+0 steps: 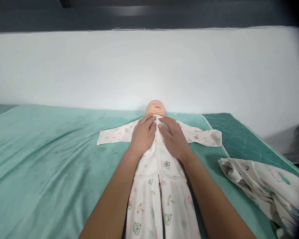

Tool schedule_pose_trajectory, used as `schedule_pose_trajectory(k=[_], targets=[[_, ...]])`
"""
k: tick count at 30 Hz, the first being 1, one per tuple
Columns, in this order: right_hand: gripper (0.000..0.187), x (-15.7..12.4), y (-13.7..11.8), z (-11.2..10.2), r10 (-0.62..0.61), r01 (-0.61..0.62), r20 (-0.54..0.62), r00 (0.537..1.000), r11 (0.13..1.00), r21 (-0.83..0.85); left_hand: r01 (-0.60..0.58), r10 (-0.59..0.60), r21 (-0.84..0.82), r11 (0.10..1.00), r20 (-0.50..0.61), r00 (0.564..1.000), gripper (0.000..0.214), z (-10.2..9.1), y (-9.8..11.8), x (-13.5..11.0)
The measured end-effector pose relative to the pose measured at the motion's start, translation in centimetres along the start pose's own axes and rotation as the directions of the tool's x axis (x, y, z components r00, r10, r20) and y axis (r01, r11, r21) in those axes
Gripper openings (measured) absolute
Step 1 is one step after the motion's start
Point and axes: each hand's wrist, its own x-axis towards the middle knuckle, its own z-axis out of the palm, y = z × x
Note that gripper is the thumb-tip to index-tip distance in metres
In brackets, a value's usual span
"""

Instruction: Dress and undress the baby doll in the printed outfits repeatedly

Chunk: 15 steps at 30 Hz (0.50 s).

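Romper is on doll, front looks closed below the hands. Left hand and right hand press its top end; pinching or flat, cannot tell.

You have a white romper printed with small green, pink and yellow bears, on a peach doll. Your bed's blanket is plain mint green. At its right edge lie a darker teal quilted mat and another white, cartoon-printed garment.

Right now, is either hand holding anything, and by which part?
Left hand and right hand lie on the garment at its chest opening; any pinch is hidden.
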Motion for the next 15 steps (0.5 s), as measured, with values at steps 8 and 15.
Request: schedule_pose_trajectory(k=[8, 15], targets=[[0.027, 1.5, 1.3, -0.2, -0.030, 0.027, 0.016, 0.999, 0.984, 0.175, 0.002, -0.002, -0.005, 1.000, 0.009, 1.000, 0.044, 0.1, -0.1, 0.0], [0.029, 1.5, 1.9, -0.5, -0.072, 0.064, 0.030, 0.997, 0.975, 0.213, -0.024, 0.024, -0.001, 1.000, 0.017, 1.000, 0.044, 0.1, 0.0, 0.1]])
